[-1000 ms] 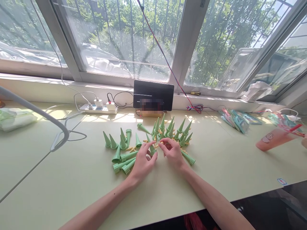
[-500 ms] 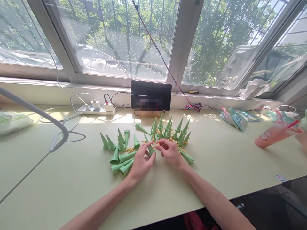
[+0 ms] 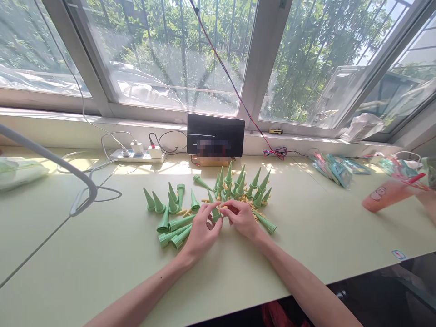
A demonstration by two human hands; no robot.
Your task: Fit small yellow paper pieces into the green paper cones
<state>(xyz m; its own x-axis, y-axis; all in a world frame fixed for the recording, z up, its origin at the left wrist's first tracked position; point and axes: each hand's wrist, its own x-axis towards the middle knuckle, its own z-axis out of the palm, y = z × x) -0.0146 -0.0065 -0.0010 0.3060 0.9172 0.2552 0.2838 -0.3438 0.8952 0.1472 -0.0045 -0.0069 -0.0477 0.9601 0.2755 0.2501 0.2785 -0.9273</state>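
Sunlit windows [image 3: 170, 54] with leafy trees beyond them back the pale green desk [image 3: 102, 254] where I sit at work. My left hand [image 3: 200, 229] is curled, thumb and forefinger pinched on a green plastic cone [image 3: 215, 212] whose tip points away from me. My right hand [image 3: 243, 219] is likewise closed, its fingertips nipping a small yellow plastic peg [image 3: 224, 207] right at the cone, so that the two hands' fingertips meet. Both things sit mid-desk, in the thick of a scatter of matching pieces: upright cones [image 3: 242, 184] cluster just beyond my right hand, a few more stand off to the left, and several lying cones [image 3: 175, 234] rest on their sides beside my left hand, with loose yellow pegs [image 3: 184, 212] among them. Behind the pile a black screen [image 3: 215, 135] leans on a wooden stand [image 3: 213, 161] below the sill, with a white power strip [image 3: 138, 156] to its left. A pink cup [image 3: 384, 196] shows tilted at the far right.
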